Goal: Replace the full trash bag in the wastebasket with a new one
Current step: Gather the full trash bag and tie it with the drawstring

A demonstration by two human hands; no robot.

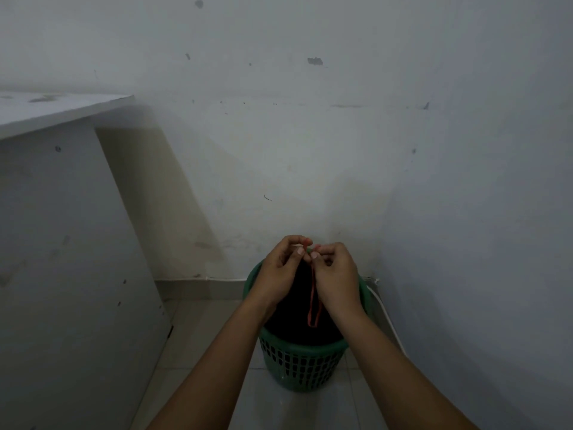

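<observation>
Both hands meet above the bin (299, 364), a green plastic basket with a lattice wall that stands on a pale tiled floor (198, 342) close to the corner of the room. Inside it sits the black bag (291, 308), filling the opening so that only a strip of green rim shows around it.

The left hand (283, 262) has its fingers curled in, thumb and forefinger pinched on the top of a red cord (312, 301). The right hand (336, 268) is curled the same way, its fingertips pinching the same cord just beside the left's — the two hands nearly touch at that point. From the pinch the cord hangs down as a narrow loop, lying over the dark bag and ending near the front rim. Whether the cord is joined to the bag cannot be told; the part between the fingertips is hidden.

Both forearms reach in from the bottom edge, bare.

To the left stands a white cabinet (62, 243) with a flat top, its side panel slanting down toward the floor. The wall (310, 150) behind is off-white, scuffed and spotted. A thin white cable (386, 315) runs down along the right wall — just beside the bin.
</observation>
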